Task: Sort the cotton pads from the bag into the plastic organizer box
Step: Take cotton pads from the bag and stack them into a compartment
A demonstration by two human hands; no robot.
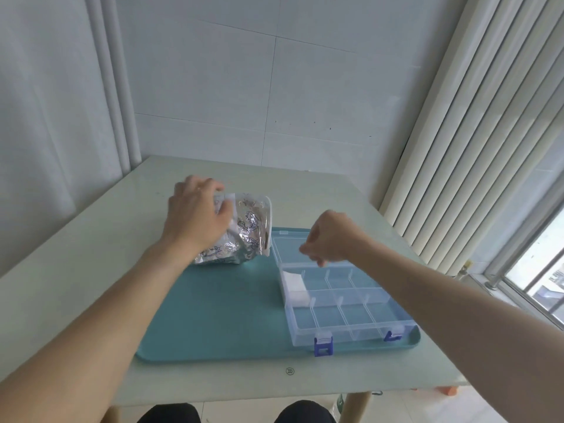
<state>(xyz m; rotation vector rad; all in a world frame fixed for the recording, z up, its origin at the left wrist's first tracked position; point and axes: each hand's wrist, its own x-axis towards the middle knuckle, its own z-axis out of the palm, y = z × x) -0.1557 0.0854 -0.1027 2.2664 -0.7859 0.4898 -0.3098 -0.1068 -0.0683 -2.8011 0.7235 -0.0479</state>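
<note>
Silvery foil crinkles under my left hand, which grips the top of the bag standing on the teal mat just left of the organizer box. My right hand hovers over the box's open lid, fingers curled downward; whether they pinch anything I cannot tell. White cotton pads lie in the box's far-left compartment, just below that hand.

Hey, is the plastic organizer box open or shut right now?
Open. The organizer box has its clear lid folded back flat on the tray, its compartments are exposed, and cotton pads sit in one.
</note>
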